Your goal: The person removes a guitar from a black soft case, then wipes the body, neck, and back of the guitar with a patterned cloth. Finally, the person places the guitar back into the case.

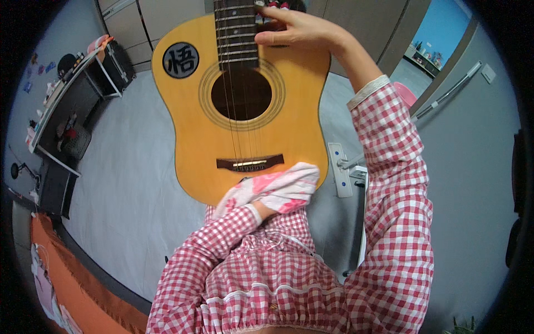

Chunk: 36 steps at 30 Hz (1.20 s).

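Note:
An acoustic guitar [192, 125] with a light wooden top stands upright in front of me, its neck pointing away. A round dark sticker [181, 60] bearing a character is on its upper left. My right hand [296, 31] is at the fretboard [237, 37], thumb and fingers apart at its right edge; whether it presses on the neck is unclear. My left hand [267, 208] is mostly hidden by a white and pink cloth [292, 183], which it holds against the guitar's lower edge, below the bridge [250, 163].
A flat mop head [340, 170] lies on the grey floor right of the guitar. At the left are a long desk [62, 94] with small items and a wire basket [76, 142]. An orange cloth [79, 288] covers something at lower left. A doorway opens at upper right.

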Tool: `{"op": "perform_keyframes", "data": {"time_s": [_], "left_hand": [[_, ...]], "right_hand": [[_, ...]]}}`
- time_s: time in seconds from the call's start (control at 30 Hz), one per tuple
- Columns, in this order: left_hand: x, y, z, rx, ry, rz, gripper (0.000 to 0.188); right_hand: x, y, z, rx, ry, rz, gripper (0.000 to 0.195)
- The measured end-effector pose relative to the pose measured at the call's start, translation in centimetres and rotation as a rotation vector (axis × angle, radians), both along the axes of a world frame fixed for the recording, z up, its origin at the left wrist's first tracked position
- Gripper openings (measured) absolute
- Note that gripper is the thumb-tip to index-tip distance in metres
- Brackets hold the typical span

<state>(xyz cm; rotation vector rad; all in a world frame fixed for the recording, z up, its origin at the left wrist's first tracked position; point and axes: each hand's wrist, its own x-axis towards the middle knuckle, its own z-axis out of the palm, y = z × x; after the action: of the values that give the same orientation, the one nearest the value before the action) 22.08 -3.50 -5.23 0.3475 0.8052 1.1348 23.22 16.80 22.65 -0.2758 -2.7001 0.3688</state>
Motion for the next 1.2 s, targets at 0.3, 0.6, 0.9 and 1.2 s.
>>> {"op": "perform_keyframes", "data": {"time_s": [0.3, 0.6, 0.9, 1.2], "left_hand": [[1.9, 0.3, 11.1, 0.110, -0.189, 0.115, 0.042], [0.0, 4.3, 11.1, 0.872, 0.112, 0.116, 0.055], [1.1, -1.1, 13.1, 0.698, 1.744, -0.526, 0.046], [-8.1, -14.0, 7.6, 0.743, 1.320, -1.049, 0.039]], "right_hand": [[0.3, -2.0, 1.1, -0.045, -0.001, 0.017, 0.088], [0.2, -2.7, 1.6, -0.137, -0.021, -0.004, 0.080], [1.1, -2.2, 2.1, -0.161, -0.027, 0.024, 0.087], [0.5, -2.3, 2.1, -0.152, 0.011, 0.007, 0.087]]}}
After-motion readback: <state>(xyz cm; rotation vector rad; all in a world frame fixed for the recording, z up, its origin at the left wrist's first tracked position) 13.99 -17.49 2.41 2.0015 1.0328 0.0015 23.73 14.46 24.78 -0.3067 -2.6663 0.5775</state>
